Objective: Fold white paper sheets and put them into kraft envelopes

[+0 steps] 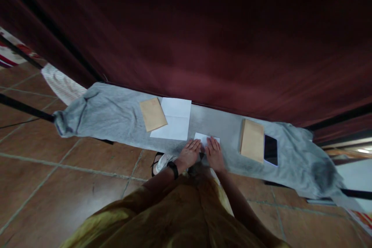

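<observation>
My left hand and my right hand lie flat, side by side, on a small folded white paper that rests on a grey cloth covering a narrow table. Fingers of both hands are stretched out and press down on the paper. A black watch is on my left wrist. A larger white sheet and a brown envelope lie to the left of my hands.
A stack of brown envelopes and a black phone lie to the right on the cloth. A dark red curtain hangs behind the table. Brown floor tiles spread to the left.
</observation>
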A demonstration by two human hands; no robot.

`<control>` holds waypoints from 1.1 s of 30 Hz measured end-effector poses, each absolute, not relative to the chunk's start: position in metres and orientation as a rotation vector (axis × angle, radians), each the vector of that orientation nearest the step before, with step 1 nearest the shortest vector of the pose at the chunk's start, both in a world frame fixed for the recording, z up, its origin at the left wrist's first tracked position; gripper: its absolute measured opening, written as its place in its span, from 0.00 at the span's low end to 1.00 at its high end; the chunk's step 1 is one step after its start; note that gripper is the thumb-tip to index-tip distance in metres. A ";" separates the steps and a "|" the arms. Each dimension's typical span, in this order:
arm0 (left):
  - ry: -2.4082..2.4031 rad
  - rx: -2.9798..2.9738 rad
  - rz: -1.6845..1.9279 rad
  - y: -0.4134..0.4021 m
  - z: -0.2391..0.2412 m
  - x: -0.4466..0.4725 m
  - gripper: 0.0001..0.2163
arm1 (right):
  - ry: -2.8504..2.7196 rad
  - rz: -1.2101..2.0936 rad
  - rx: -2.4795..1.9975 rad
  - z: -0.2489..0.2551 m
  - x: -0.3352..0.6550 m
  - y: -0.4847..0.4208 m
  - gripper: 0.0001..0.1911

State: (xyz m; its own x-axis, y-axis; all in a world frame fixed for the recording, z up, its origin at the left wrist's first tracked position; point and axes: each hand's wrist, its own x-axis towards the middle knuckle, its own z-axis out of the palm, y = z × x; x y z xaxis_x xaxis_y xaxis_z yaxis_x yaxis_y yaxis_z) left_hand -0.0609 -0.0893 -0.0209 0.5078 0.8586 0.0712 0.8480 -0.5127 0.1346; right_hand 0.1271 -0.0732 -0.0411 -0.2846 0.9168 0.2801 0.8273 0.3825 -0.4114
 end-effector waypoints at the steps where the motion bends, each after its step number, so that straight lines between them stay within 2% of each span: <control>1: 1.527 2.625 0.232 -0.091 -0.021 -0.060 0.24 | -2.200 0.227 -1.532 -0.043 0.124 -0.073 0.26; 8: 1.663 2.471 0.476 -0.085 -0.023 -0.021 0.29 | -2.399 0.049 -1.648 -0.052 0.126 -0.081 0.29; 15: 1.710 2.445 0.469 -0.078 -0.032 -0.024 0.34 | -2.298 -0.036 -1.714 -0.054 0.138 -0.082 0.29; 26: 1.857 2.433 0.384 -0.093 -0.038 -0.046 0.34 | -2.190 -0.031 -1.827 -0.061 0.165 -0.091 0.31; 33: 1.856 2.450 0.421 -0.092 -0.039 -0.045 0.33 | -2.132 -0.077 -1.820 -0.053 0.146 -0.092 0.30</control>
